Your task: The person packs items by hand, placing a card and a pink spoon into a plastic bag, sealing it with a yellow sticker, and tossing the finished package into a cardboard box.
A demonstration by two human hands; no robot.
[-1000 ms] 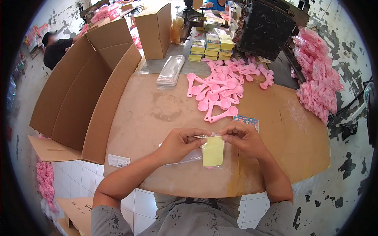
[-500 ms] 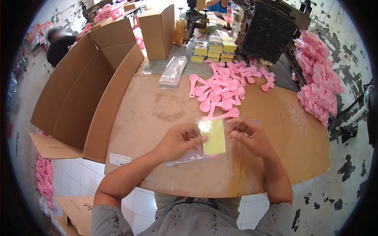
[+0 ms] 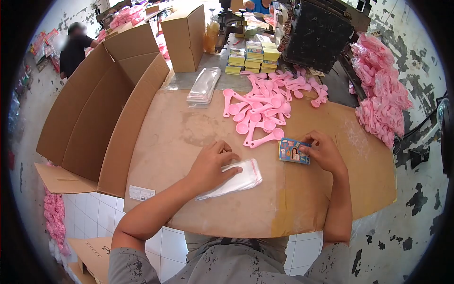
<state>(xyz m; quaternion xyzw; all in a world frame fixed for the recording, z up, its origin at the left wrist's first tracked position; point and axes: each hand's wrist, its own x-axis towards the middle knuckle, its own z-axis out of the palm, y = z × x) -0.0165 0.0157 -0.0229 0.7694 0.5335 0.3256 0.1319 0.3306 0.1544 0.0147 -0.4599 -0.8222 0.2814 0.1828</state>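
My left hand [image 3: 215, 164] is over a thin stack of clear plastic bags [image 3: 246, 174], its thumb lying on the top bag and its fingers bent at the far edge. My right hand [image 3: 325, 154] holds a small blue printed card [image 3: 294, 150] by its right end, thumb on the picture side. The card shows a person and small colourful pictures and is just above the cardboard sheet. Beyond both hands lies a loose heap of pink measuring spoons [image 3: 265, 106], the nearest spoon ending close to the card.
A large open cardboard box [image 3: 101, 113] stands left. Further back are another stack of clear bags [image 3: 204, 86], piles of yellow-edged cards [image 3: 254, 51], an upright box [image 3: 183, 40] and a black metal box [image 3: 316, 35]. Bagged pink spoons [image 3: 378, 90] hang right. A person [image 3: 74, 51] works far left.
The clear bag with the yellow card has gone from between my hands. My left hand has settled onto the bag stack, and my right hand has moved right and taken the blue card.
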